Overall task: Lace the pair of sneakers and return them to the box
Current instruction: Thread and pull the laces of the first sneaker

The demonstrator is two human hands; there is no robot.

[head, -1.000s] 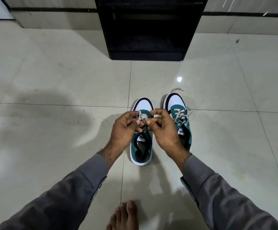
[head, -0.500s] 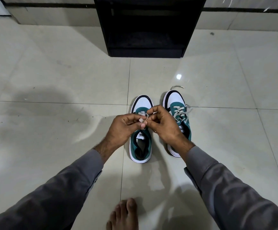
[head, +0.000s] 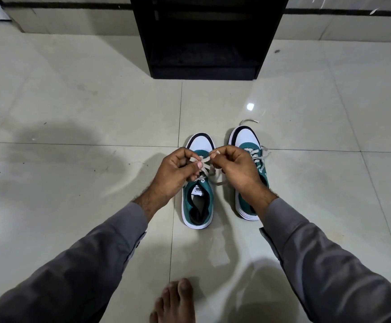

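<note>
- Two teal-and-white sneakers stand side by side on the tiled floor (head: 73, 113), toes pointing far, heels near. The long axis of each runs near-to-far, roughly in line with the person's forearms.
- The left sneaker (head: 198, 206) lies directly below and between both hands. The right sneaker (head: 245, 141) stands just beside it on the right, partly hidden under the right wrist, and already carries crossed lacing.
- The left hand (head: 173, 171) is closed in a narrow pinch on one run of the flat grey lace (head: 205, 170), thumb pressed on top.
- The right hand (head: 234, 166) is closed in a matching pinch on the other run. The two sets of fingertips almost meet above the teal vamp of the left sneaker.
- From the pinch, the lace drops down and near to the upper eyelets, above the tongue label (head: 199, 190). Which eyelet each run leaves from cannot be read.
- Judgement: the step in hand is tying or tightening the lace of the left sneaker. Both hands are equally near; the pull should go left and right, across the long axis of the sneaker.
- A loose lace end (head: 250, 121) lies on the floor just beyond the toe of the right sneaker.
- No shoe box can be identified. A black open-fronted cabinet (head: 208, 38) stands well apart at the far side.
</note>
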